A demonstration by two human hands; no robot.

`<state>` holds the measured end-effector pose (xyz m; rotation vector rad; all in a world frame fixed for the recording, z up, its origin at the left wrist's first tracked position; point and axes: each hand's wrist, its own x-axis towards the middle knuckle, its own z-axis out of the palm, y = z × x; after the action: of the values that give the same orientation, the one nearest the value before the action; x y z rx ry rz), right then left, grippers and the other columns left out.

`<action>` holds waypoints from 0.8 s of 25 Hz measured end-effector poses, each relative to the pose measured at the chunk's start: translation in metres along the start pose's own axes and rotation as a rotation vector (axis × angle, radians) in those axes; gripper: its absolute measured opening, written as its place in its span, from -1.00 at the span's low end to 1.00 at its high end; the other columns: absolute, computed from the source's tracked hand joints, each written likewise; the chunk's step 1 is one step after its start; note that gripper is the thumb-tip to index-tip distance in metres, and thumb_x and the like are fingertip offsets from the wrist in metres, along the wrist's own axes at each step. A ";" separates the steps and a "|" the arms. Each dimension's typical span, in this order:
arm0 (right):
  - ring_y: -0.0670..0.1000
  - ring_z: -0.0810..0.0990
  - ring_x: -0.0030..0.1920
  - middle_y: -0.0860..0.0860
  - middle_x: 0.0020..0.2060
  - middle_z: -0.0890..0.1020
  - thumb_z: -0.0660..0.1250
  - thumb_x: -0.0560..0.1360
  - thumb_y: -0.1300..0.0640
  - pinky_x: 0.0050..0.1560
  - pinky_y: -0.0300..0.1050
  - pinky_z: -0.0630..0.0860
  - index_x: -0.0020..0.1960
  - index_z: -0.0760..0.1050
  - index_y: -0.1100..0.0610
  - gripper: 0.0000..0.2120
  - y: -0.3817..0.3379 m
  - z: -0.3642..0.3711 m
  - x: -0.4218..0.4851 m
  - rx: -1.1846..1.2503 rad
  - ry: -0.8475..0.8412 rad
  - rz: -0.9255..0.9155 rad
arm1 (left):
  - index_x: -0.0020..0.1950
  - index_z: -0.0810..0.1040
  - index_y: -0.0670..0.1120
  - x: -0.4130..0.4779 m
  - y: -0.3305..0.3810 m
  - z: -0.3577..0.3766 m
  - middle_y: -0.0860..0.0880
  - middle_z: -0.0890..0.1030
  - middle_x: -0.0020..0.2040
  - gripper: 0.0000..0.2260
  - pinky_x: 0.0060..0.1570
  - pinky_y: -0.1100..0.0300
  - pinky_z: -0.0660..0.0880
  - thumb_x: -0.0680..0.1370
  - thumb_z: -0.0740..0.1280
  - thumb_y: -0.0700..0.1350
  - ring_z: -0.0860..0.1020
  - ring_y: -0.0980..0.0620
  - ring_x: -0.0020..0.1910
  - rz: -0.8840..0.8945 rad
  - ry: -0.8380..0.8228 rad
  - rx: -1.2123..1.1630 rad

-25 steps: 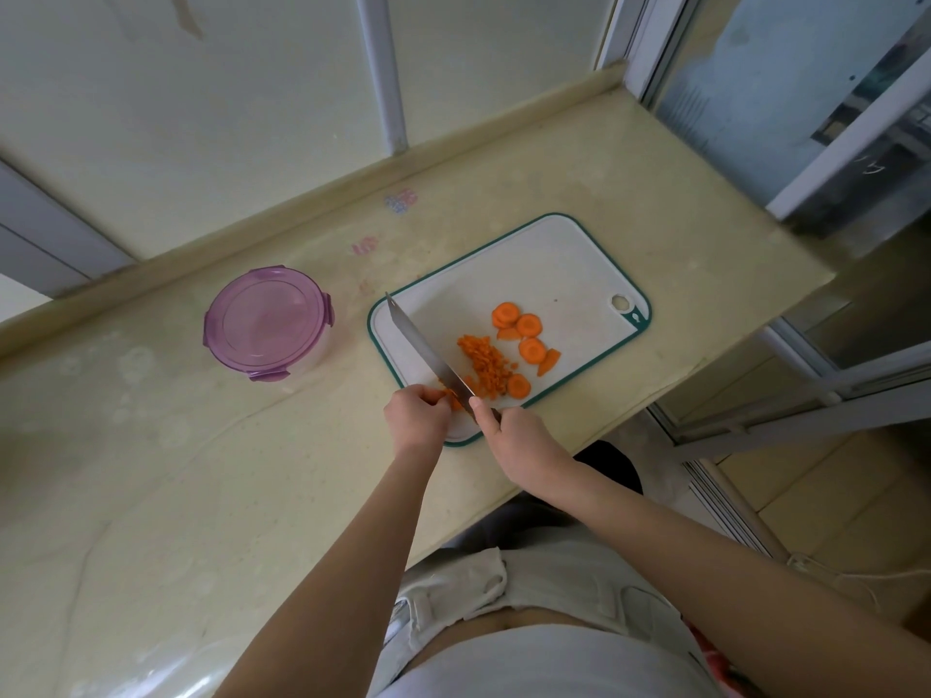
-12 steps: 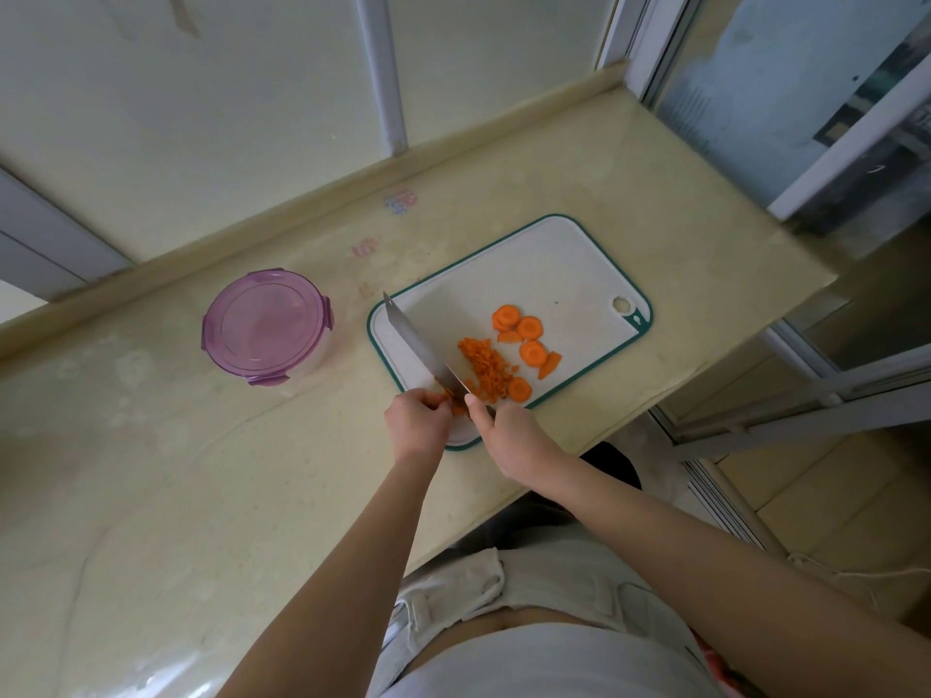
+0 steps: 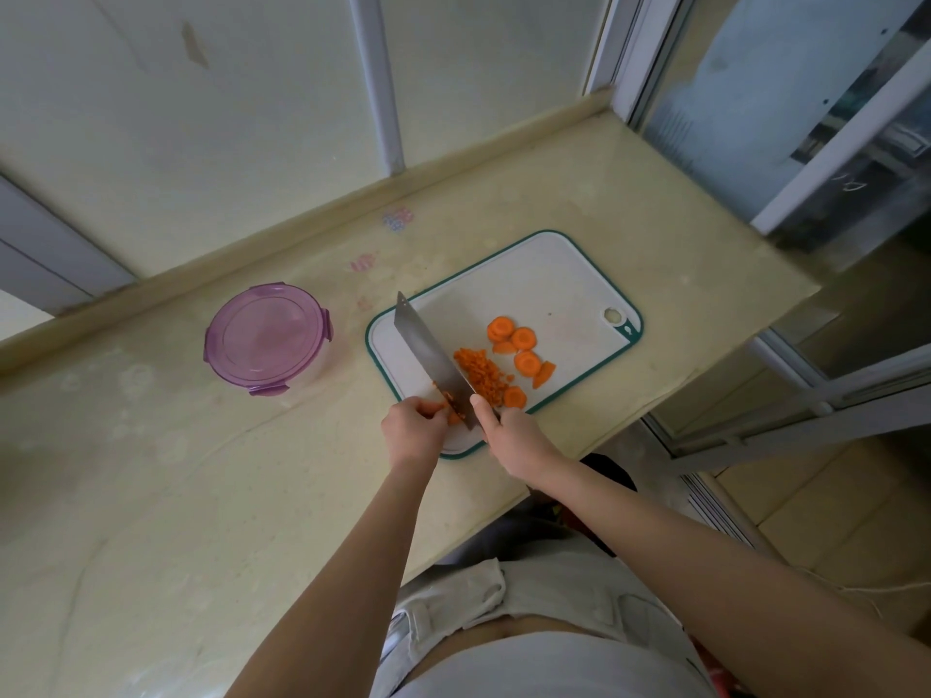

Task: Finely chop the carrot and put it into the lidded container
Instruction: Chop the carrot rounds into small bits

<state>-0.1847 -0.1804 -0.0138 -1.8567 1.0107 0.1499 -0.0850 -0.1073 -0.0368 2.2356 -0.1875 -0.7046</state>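
I see my right hand gripping the knife, its blade now tilted flatter than a moment ago. My left hand pinches the carrot stub at the near corner of the cutting board.

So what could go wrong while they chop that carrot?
1. The left hand pinches a small carrot piece right against the knife blade, so its fingertips could get nicked.
2. The chopped carrot pile lies close to the near edge of the cutting board, so bits might scatter onto the countertop.
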 end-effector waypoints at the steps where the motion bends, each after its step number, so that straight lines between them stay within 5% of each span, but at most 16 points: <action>1: -0.04 0.35 -0.46 -0.01 -0.50 0.36 -0.01 0.62 -0.16 -0.39 -0.20 0.25 -0.43 0.21 0.12 -0.46 0.000 0.000 -0.001 0.011 -0.003 -0.004 | -0.14 0.62 -0.21 0.000 0.000 0.000 -0.07 0.61 -0.20 -0.94 -0.23 0.26 0.39 0.46 0.37 -0.24 0.53 0.02 -0.17 0.004 -0.005 0.002; 20: 0.02 0.40 -0.42 0.06 -0.48 0.39 0.03 0.60 -0.20 -0.32 -0.10 0.34 -0.42 0.25 0.17 -0.43 0.007 0.002 -0.012 0.006 -0.029 -0.004 | -0.09 0.61 -0.20 0.004 -0.006 0.000 -0.13 0.62 -0.11 -0.94 -0.15 0.24 0.36 0.48 0.36 -0.24 0.50 0.01 -0.14 0.028 -0.001 0.032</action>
<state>-0.1966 -0.1734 -0.0142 -1.8454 0.9867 0.1707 -0.0823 -0.1043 -0.0425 2.2591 -0.2313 -0.6922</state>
